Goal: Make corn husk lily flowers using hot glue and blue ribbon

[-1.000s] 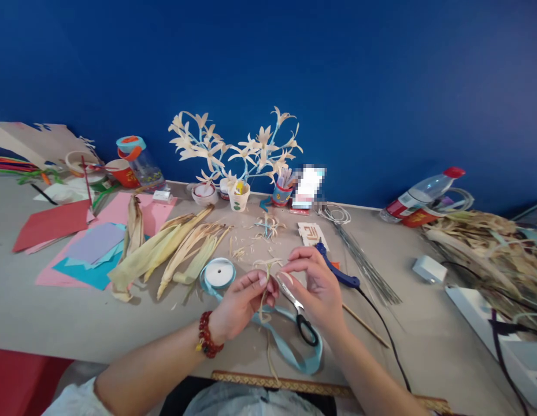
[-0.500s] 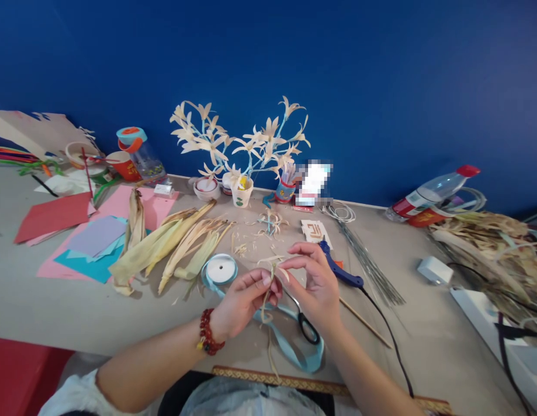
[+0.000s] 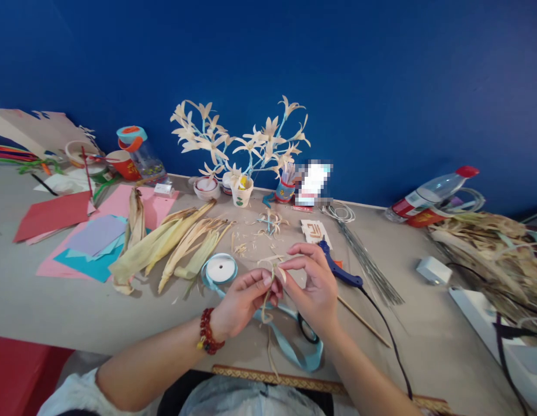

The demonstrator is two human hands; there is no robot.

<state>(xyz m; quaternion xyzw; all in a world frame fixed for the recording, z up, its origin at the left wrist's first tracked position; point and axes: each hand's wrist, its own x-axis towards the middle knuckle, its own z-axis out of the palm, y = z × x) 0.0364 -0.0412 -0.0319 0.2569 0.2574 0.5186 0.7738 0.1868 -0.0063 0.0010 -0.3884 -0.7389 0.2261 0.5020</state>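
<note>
Between thumb and fingers, my left hand (image 3: pixel 242 294) pinches the base of a small corn husk flower (image 3: pixel 265 262), whose pale petals spread above the fingertips. A thin husk strip (image 3: pixel 269 346) hangs below that grip. Thumb and index finger of my right hand (image 3: pixel 315 289) close on one petal at the flower's right side, while its other fingers stay raised. Under the right hand lie scissors (image 3: pixel 309 334), mostly hidden apart from a black handle. Light blue ribbon (image 3: pixel 311 363) loops over the table below both hands, coming from a white spool (image 3: pixel 220 268).
Husk flowers (image 3: pixel 251 138) on blue stems stand in a white cup (image 3: pixel 241 195) by the wall. Corn husks (image 3: pixel 159 245) and coloured paper (image 3: pixel 95 237) lie left. On the right are a blue glue gun (image 3: pixel 344 273), wires (image 3: pixel 367 254), a stick (image 3: pixel 366 323) and a power strip (image 3: pixel 485 329).
My right hand has shifted very slightly left, and less of the scissors shows beneath it. My left hand keeps its pinch on the flower almost unmoved.
</note>
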